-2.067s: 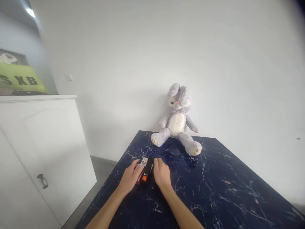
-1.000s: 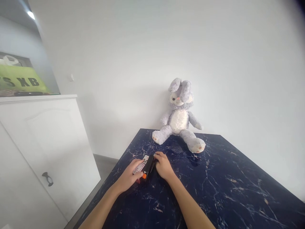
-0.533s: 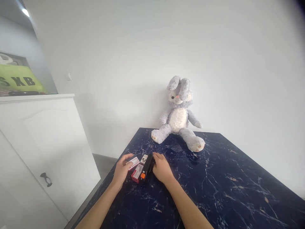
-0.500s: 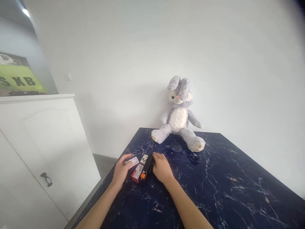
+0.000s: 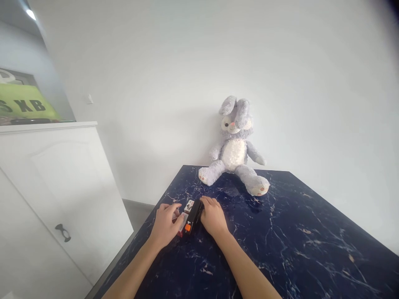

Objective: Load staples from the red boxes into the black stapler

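On the dark blue marbled table [image 5: 264, 253], a long black object [image 5: 195, 214] with an orange patch at its near end lies between my hands. My right hand [image 5: 213, 216] presses along its right side with fingers curled together at the far end. My left hand [image 5: 166, 222] is bent over a small white box with red edging [image 5: 176, 213], mostly hidden by the fingers. Its thumb lies over a red-and-white box [image 5: 183, 218] set against the black object. Beyond it, a small white box with a dark picture [image 5: 188, 206] also sits beside the black object.
A grey plush rabbit [image 5: 233, 153] sits at the table's back edge against the wall [image 5: 149, 83]. To the left stands a white cabinet [image 5: 59, 178] with a dark handle, a green bag [image 5: 26, 101] on top.
My left hand has moved right with the small red-edged box, over the red-and-white box, now partly covered. My right hand remains beside the black object. The view has shifted slightly.
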### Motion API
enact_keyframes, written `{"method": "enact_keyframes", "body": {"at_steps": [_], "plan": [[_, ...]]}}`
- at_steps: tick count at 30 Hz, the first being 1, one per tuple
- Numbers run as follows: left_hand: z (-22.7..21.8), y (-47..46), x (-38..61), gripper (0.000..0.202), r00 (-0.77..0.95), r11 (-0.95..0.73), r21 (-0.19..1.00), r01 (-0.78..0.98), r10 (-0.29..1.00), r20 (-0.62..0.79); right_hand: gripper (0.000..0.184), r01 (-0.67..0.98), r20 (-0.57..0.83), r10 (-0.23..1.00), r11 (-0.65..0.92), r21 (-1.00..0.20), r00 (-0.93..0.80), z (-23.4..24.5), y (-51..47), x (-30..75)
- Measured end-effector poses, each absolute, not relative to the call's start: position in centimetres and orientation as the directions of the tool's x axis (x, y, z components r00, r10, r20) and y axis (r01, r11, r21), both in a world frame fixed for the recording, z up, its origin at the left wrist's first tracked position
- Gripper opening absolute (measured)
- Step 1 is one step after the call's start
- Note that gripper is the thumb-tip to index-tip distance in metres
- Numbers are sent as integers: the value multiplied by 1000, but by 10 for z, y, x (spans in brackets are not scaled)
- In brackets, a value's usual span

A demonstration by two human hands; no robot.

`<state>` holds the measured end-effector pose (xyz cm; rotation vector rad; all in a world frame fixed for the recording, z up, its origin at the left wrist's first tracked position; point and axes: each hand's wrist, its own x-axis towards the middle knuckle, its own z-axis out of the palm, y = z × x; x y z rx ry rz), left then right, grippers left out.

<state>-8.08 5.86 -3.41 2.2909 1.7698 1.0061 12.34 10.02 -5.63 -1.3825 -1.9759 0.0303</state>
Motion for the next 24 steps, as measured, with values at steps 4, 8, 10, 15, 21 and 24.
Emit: {"method": "enact_keyframes", "body": {"at_steps": [4, 8, 10, 15, 21, 24], "plan": [[-37, 58, -77, 36, 146, -326, 402, 856, 898, 415, 49, 805, 548, 819, 437, -401, -172, -56, 101, 123], [-36, 58, -75, 32, 142, -329, 437, 837, 902, 408, 50, 800, 552, 813, 450, -397, -183, -58, 101, 123], [-34, 57, -73, 27, 148, -335, 420, 843, 896, 419, 50, 806, 554, 813, 445, -391, -180, -59, 102, 123], [-28, 54, -71, 27, 141, -304, 348, 887, 895, 424, 57, 840, 545, 822, 405, -360, -163, -63, 104, 123], [-20, 48, -75, 23, 284, -413, 325, 851, 881, 378, 64, 822, 523, 813, 468, -325, -256, -68, 109, 125], [-23, 50, -79, 26, 285, -422, 358, 833, 882, 376, 61, 789, 549, 798, 495, -363, -248, -68, 110, 125]]}}
